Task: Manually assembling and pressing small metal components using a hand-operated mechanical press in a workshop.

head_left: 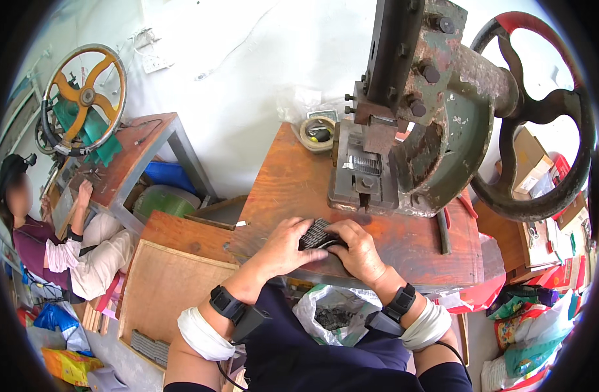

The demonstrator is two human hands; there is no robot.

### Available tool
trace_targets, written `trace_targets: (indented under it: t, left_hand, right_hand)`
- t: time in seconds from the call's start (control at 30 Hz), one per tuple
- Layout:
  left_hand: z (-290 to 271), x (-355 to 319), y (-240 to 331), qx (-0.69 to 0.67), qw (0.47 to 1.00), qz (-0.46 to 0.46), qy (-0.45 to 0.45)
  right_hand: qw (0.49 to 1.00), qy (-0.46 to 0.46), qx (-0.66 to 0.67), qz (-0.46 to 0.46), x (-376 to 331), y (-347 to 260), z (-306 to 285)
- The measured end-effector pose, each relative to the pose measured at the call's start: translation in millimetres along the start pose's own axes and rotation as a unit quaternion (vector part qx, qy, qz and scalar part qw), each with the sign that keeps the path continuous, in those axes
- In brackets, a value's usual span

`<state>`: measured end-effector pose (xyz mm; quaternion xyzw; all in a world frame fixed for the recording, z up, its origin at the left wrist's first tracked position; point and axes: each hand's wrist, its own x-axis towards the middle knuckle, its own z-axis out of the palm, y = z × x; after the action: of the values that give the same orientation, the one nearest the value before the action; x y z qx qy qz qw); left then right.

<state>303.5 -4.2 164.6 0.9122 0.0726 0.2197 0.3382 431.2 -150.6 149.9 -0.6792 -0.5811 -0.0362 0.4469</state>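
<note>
Over the near edge of the wooden bench (280, 176), my left hand (276, 248) and my right hand (361, 253) are closed on a bundle of dark grey ribbed pieces (317, 234). The fingers curl round it from both sides and the thumbs meet below it. What the pieces are is too small to tell. Beneath my hands, a white plastic sack (312, 304) hangs open at my lap, with similar dark pieces (334, 318) inside. Just beyond my right hand stands a heavy hand press (443, 124), a small ribbed metal part (364, 164) on its bed.
The press's big handwheel (577, 108) reaches out at right. A round container (317, 134) sits behind the bench. A shallow wooden tray (175, 281) with grey strips (149, 347) lies lower left. Another person (48, 245) sits far left near a second wheel press (87, 98). Bags (534, 340) crowd lower right.
</note>
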Motion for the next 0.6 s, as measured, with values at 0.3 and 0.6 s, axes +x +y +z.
trace_targets:
  t: [0.3,0.6]
  left_hand:
    - [4.3,-2.7,-4.8,0.012,1.0,-0.022,-0.009]
    - [21.2,-3.4,3.8,0.055,0.994,-0.024,0.087]
  right_hand:
    - [0.992,-0.009,0.074,0.101,-2.8,11.9,-3.9]
    - [0.997,0.007,-0.003,0.078,6.9,1.9,-1.4]
